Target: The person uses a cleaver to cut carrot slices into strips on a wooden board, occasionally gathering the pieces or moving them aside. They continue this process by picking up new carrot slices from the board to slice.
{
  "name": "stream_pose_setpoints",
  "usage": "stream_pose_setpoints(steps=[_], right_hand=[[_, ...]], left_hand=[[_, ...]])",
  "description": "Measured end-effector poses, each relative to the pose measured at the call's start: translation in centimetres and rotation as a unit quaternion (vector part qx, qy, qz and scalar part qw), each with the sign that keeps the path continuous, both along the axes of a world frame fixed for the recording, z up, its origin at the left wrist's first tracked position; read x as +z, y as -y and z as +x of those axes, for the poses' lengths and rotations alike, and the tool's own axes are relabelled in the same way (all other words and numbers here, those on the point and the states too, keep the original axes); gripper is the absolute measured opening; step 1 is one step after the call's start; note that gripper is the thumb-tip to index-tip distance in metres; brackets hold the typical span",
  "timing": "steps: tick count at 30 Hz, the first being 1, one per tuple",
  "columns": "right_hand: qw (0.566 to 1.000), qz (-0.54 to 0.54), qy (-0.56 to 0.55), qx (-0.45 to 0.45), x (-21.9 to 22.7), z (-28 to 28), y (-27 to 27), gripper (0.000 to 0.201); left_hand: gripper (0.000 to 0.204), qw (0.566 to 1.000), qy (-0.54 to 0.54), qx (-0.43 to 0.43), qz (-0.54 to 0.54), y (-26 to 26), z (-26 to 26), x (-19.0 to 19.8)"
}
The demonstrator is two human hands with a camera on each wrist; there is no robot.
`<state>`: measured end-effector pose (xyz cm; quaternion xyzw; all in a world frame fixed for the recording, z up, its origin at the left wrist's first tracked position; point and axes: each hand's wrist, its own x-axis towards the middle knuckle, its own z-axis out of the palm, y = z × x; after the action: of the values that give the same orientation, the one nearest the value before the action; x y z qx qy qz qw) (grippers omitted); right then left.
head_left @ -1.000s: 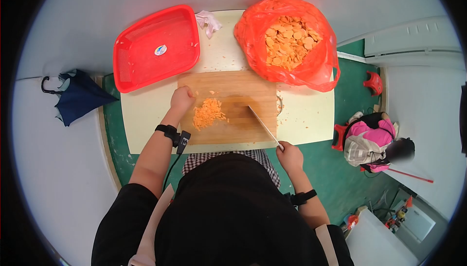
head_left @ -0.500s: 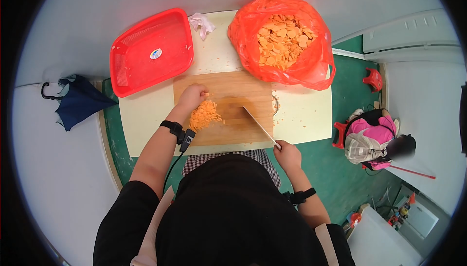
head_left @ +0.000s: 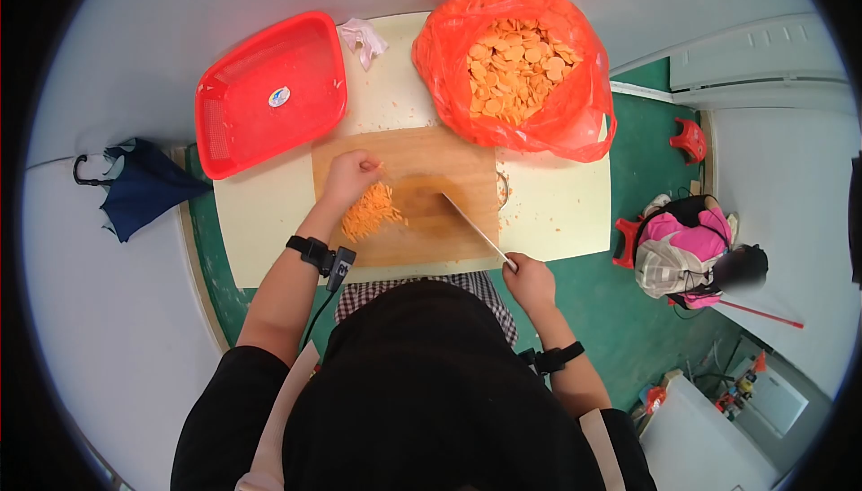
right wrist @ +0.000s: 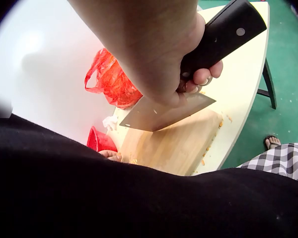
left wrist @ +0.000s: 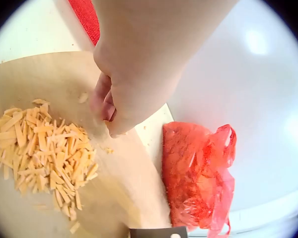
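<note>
My right hand [head_left: 530,283] grips the black handle of a cleaver [right wrist: 161,111], whose blade stands edge-down over the right half of the wooden cutting board [head_left: 449,154]. A heap of carrot strips [head_left: 370,213] lies on the left half of the board, also seen as a pile of strips [left wrist: 44,153] in the left wrist view. Just beyond the heap, my left hand [head_left: 348,177] hovers low with curled fingers. Its thumb and fingertips pinch a small carrot piece [head_left: 380,166], mostly hidden by the hand in the left wrist view.
Carrot slices [head_left: 516,69] fill a red plastic bag [head_left: 440,78] behind the board's right side. A red basket [head_left: 269,123] stands at the back left, beside a crumpled pink cloth [head_left: 364,40]. Carrot scraps dot the table [head_left: 566,195]. Someone in pink [head_left: 691,240] sits off to the right.
My left hand has moved from the board's left edge to the right, beside the heap's far end, and has taken up a small carrot piece. The right hand and cleaver stay nearly still.
</note>
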<state>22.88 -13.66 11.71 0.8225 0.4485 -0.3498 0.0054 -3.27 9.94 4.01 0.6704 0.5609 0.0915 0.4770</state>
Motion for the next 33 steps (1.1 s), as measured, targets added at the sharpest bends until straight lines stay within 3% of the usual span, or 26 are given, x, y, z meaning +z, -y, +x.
stream_pose_setpoints(steps=[2, 3, 5, 9, 12, 18, 20, 21, 23, 33], right_hand=[[1.000, 0.024, 0.007, 0.011, 0.2, 0.2, -0.2, 0.023], [1.000, 0.021, 0.007, 0.013, 0.3, 0.3, -0.4, 0.023], [1.000, 0.024, 0.008, -0.004, 0.6, 0.4, -0.8, 0.023], [0.999, 0.012, -0.013, -0.046, 0.3, 1.0, -1.5, 0.024], [0.998, 0.006, -0.032, -0.056, -0.1, 1.2, -2.0, 0.025], [0.996, -0.028, -0.077, -0.043, -1.1, 0.3, -2.9, 0.025], [0.996, 0.021, -0.088, -0.008, -1.9, 0.1, -2.9, 0.026], [0.996, 0.016, -0.090, -0.005, -2.1, 0.0, -3.0, 0.026], [0.994, -0.016, -0.108, -0.020, -2.0, -0.1, -3.5, 0.024], [0.993, -0.021, -0.117, -0.003, -2.2, 0.4, -4.2, 0.023]], left_hand=[[0.016, 0.990, 0.107, 0.050, -0.077, 1.7, 2.1, 1.4], [0.016, 0.990, 0.107, 0.052, -0.080, 2.7, 3.0, 1.3], [0.020, 0.963, 0.136, 0.068, -0.224, 4.5, 4.4, 0.3], [0.020, 0.949, 0.158, 0.081, -0.260, 6.9, 5.5, -2.5], [0.018, 0.934, 0.171, 0.159, -0.272, 8.3, 5.9, -2.6], [0.019, 0.957, 0.116, 0.220, -0.148, 10.5, 6.1, -2.8], [0.022, 0.981, 0.053, 0.181, -0.042, 10.6, 6.3, -2.1], [0.022, 0.981, 0.050, 0.184, -0.045, 10.7, 6.5, -2.1], [0.022, 0.941, 0.114, 0.296, -0.117, 10.8, 6.8, -2.2], [0.020, 0.938, 0.129, 0.297, -0.121, 10.5, 7.2, -2.4]])
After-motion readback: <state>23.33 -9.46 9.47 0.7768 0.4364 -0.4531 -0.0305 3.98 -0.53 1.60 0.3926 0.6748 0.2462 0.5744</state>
